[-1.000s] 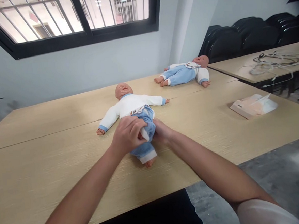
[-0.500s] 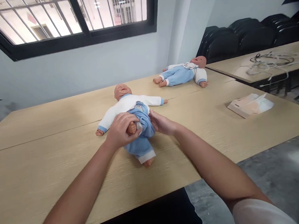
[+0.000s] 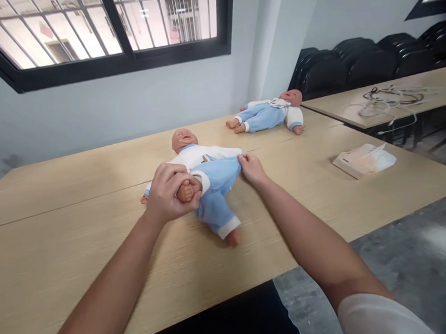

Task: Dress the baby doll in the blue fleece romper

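Well, table [image 3: 61, 259]: pale and broad, with a doll [image 3: 196, 156] near its middle and a second doll [image 3: 265, 115] well apart toward the wall.

Doll: it lay on its back, head toward the window [image 3: 179, 52], one leg lifted across to the left, the other slanting down toward the near edge. The step in hand looked to be adjusting the clothing on the lifted leg; whether it was going on or coming off could not be told. The next move, as judged, called for steadying that leg while the cloth was eased along it evenly.

Forearms: the left [image 3: 116, 276] slanted up from the lower left corner, the right [image 3: 307, 227] from the lower right, below a white sleeve [image 3: 378, 316]; both converged on the doll.

Trousers [image 3: 226, 169]: light blue, they were drawn out between the two hands, one white cuff around the lifted leg.

Left hand [image 3: 169, 190]: it was wrapped around the lifted foot [image 3: 186, 191], back of the hand upward, thumb below.

Right hand [image 3: 252, 169]: it pinched the trousers' far edge between thumb and fingertips, wrist angled inward.

Foot: its toes poked out from the left hand's grip, just beside the cuff.
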